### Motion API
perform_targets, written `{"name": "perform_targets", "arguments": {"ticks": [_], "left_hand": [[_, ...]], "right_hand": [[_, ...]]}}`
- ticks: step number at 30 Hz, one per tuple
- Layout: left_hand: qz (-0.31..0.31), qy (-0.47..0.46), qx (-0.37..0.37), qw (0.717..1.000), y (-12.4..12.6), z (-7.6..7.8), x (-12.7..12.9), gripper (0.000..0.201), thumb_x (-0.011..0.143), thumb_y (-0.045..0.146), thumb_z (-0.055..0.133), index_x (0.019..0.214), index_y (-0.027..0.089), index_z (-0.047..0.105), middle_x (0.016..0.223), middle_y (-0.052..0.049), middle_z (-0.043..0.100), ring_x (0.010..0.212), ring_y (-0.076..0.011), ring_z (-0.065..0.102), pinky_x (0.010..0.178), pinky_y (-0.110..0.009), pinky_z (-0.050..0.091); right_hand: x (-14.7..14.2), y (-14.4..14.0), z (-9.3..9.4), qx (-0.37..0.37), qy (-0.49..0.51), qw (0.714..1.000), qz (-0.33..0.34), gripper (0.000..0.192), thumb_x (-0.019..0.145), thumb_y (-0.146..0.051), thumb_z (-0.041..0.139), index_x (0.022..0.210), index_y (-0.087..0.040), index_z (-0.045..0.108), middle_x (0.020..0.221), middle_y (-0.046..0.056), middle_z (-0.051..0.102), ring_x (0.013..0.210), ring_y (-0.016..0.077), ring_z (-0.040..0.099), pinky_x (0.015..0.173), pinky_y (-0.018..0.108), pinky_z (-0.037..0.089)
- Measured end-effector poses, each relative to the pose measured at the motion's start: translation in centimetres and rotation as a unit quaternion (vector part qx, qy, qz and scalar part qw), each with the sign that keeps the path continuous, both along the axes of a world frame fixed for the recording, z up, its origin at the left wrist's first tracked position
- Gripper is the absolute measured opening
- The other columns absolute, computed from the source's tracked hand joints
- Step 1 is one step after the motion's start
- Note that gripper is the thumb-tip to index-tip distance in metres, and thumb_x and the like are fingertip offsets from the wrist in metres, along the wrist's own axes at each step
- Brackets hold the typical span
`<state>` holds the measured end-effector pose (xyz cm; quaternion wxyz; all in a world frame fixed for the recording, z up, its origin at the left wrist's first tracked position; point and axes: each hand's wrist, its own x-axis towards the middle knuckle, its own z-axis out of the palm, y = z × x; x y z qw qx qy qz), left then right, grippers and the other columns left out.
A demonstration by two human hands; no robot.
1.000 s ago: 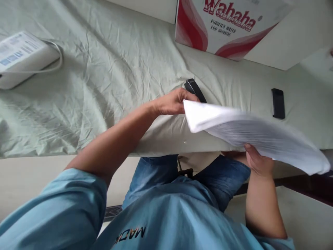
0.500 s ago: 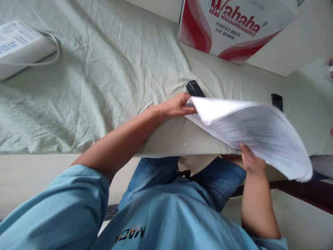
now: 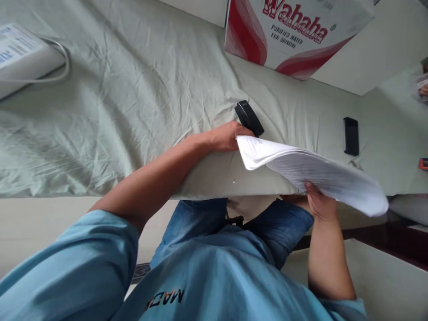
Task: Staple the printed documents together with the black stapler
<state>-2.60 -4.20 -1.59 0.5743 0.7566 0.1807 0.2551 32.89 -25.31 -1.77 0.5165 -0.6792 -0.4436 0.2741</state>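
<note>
A thick stack of white paper (image 3: 310, 171) hangs above the front edge of the table (image 3: 207, 178), a little toward 3 o'clock of the picture's middle, sagging in a soft curve with its printed sheet edges fanned into fine grey lines. The left hand (image 3: 227, 136) closes its grip on the stack's corner at 9 o'clock, though its fingertips are hidden behind the paper. The right hand (image 3: 319, 205) holds the stack from below near its 6 o'clock edge, thumb pressed up on the sheets; the other fingers lie under the paper and cannot be seen.

Just behind the left hand, toward 12 o'clock, a black stapler (image 3: 249, 118) with a smooth, glossy shell lies on the table, its near end covered by the hand and the paper. The table wears a pale green cloth (image 3: 127, 89), matt and heavily creased. At 3 o'clock of the stapler, well apart, lies a small flat black rectangular object (image 3: 351, 136); what it is cannot be made out. A cardboard box (image 3: 294, 35) printed red and white stands at 1 o'clock, its top cut off by the frame. A white boxy device (image 3: 23, 55) with a pale cord looped beside it sits at 10 o'clock, partly out of frame. The person's light blue sleeve (image 3: 73, 267) and denim fill the bottom.
</note>
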Motion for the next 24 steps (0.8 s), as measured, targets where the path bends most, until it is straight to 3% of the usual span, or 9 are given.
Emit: {"name": "perform_targets", "arguments": {"ticks": [3, 6, 9, 14, 20, 24], "left_hand": [[0.061, 0.038, -0.006, 0.997, 0.0, -1.3, 0.2, 0.034, 0.095, 0.049, 0.079, 0.078, 0.020, 0.076, 0.073, -0.006, 0.069, 0.075, -0.0243, 0.067, 0.081, -0.038, 0.052], [0.100, 0.041, -0.012, 0.994, -0.1, -1.7, 0.1, 0.047, 0.097, 0.060, 0.075, 0.073, 0.020, 0.070, 0.065, -0.001, 0.061, 0.066, -0.0187, 0.058, 0.070, -0.032, 0.045], [0.098, 0.047, 0.011, 0.994, -0.2, -1.3, -0.1, 0.040, 0.095, 0.057, 0.076, 0.078, 0.021, 0.072, 0.065, 0.001, 0.062, 0.062, -0.0144, 0.052, 0.064, -0.029, 0.039], [0.077, 0.056, -0.013, 0.995, -0.3, -0.8, -0.1, 0.032, 0.095, 0.049, 0.073, 0.101, 0.020, 0.083, 0.062, 0.001, 0.066, 0.058, -0.0157, 0.058, 0.067, -0.030, 0.043], [0.071, 0.067, 0.011, 0.995, -0.1, -1.2, -0.2, 0.026, 0.092, 0.045, 0.075, 0.082, 0.021, 0.077, 0.061, 0.005, 0.060, 0.058, -0.0123, 0.052, 0.069, -0.030, 0.041], [0.062, 0.085, 0.039, 0.994, 0.1, -1.4, -0.3, 0.023, 0.091, 0.040, 0.072, 0.080, 0.019, 0.075, 0.067, 0.003, 0.065, 0.064, -0.0125, 0.055, 0.068, -0.029, 0.042]], "right_hand": [[-1.3, -0.1, 0.3, 0.015, 0.012, 1.000, -0.013, 0.060, 0.076, -0.042, 0.100, 0.130, -0.027, 0.079, 0.139, 0.007, 0.081, 0.143, 0.0310, 0.071, 0.137, 0.063, 0.043], [-2.4, -1.3, 0.0, 0.020, 0.032, 0.999, -0.036, 0.063, 0.078, -0.037, 0.100, 0.136, -0.026, 0.079, 0.146, 0.007, 0.078, 0.147, 0.0308, 0.069, 0.141, 0.063, 0.036], [-2.8, -3.0, -0.8, 0.006, 0.057, 0.996, -0.073, 0.066, 0.077, -0.034, 0.100, 0.139, -0.027, 0.079, 0.153, 0.006, 0.075, 0.150, 0.0300, 0.067, 0.143, 0.061, 0.033], [-2.9, -5.2, -1.9, -0.006, 0.085, 0.990, -0.113, 0.072, 0.078, -0.036, 0.099, 0.146, -0.028, 0.075, 0.160, 0.007, 0.071, 0.152, 0.0314, 0.065, 0.142, 0.063, 0.035], [-2.6, -5.0, -2.2, 0.001, 0.082, 0.991, -0.103, 0.078, 0.078, -0.043, 0.098, 0.150, -0.027, 0.073, 0.162, 0.008, 0.070, 0.155, 0.0331, 0.064, 0.142, 0.064, 0.034], [-2.8, -4.1, -2.3, 0.002, 0.105, 0.982, -0.156, 0.074, 0.075, -0.044, 0.100, 0.140, -0.017, 0.078, 0.152, 0.014, 0.077, 0.150, 0.0368, 0.067, 0.138, 0.065, 0.040]]}}
